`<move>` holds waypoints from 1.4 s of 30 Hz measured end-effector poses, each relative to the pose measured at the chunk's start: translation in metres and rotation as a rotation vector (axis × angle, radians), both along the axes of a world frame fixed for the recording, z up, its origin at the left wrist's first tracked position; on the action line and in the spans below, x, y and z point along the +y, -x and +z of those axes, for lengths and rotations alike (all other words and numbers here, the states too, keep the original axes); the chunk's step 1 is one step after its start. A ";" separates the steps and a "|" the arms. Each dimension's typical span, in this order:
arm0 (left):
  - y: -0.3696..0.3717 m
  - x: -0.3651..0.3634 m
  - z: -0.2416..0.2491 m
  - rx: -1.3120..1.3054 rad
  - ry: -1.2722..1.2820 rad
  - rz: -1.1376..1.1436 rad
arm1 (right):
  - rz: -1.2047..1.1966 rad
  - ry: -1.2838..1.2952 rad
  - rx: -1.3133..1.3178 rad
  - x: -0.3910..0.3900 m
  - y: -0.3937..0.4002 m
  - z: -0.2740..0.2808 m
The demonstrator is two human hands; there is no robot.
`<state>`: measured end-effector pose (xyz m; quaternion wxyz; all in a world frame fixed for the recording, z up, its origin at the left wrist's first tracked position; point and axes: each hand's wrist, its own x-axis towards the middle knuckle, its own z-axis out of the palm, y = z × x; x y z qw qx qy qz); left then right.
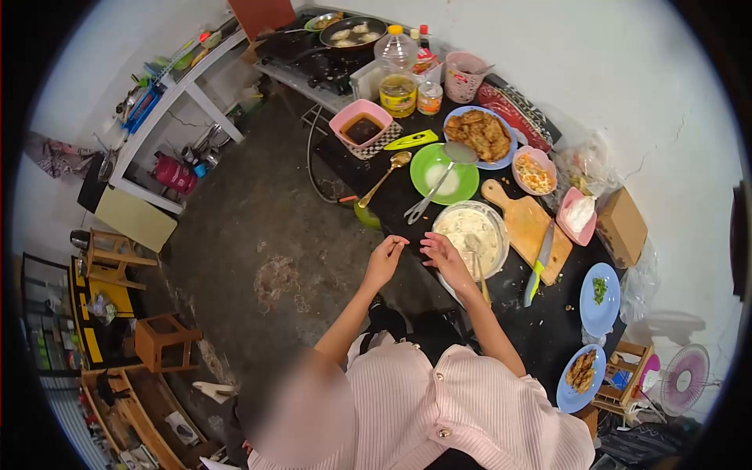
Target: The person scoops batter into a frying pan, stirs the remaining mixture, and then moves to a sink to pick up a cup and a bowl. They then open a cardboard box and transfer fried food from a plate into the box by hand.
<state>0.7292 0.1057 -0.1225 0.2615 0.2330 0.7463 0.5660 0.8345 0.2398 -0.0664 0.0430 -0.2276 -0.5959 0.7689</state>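
Observation:
My left hand (386, 261) hovers over the floor just off the table's edge, thumb and fingertips pinched together; whatever is between them, if anything, is too small to make out. Close beside it, my right hand (445, 258) has its fingers apart and holds nothing. It is nearest to a white tub of pale batter (460, 227), in which a spoon (479, 274) leans. Behind the tub sits a green bowl (419, 168) with a little white liquid, a skimmer (431, 188) resting across it. To the right lie a wooden cutting board (513, 211) and a green-handled knife (540, 262).
Farther back are a blue plate of fried food (478, 133), a pink bowl of dark sauce (360, 124), an oil bottle (397, 90) and a frying pan (354, 33) on the stove. Blue plates (599, 309) stand along the right. A golden spoon (384, 180) lies near the table's left edge.

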 end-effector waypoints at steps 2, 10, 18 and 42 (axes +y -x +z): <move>0.011 -0.012 -0.006 0.025 0.026 0.055 | -0.025 0.239 -0.013 -0.011 0.019 -0.011; 0.043 -0.072 -0.024 -0.174 -0.057 -0.048 | -0.100 1.081 -0.151 -0.038 0.067 -0.044; 0.048 -0.098 -0.041 -0.175 -0.046 -0.007 | -0.365 1.008 -0.061 -0.058 0.104 -0.055; 0.110 -0.029 -0.023 -0.424 0.052 -0.250 | -0.443 0.867 -0.006 -0.038 0.108 -0.049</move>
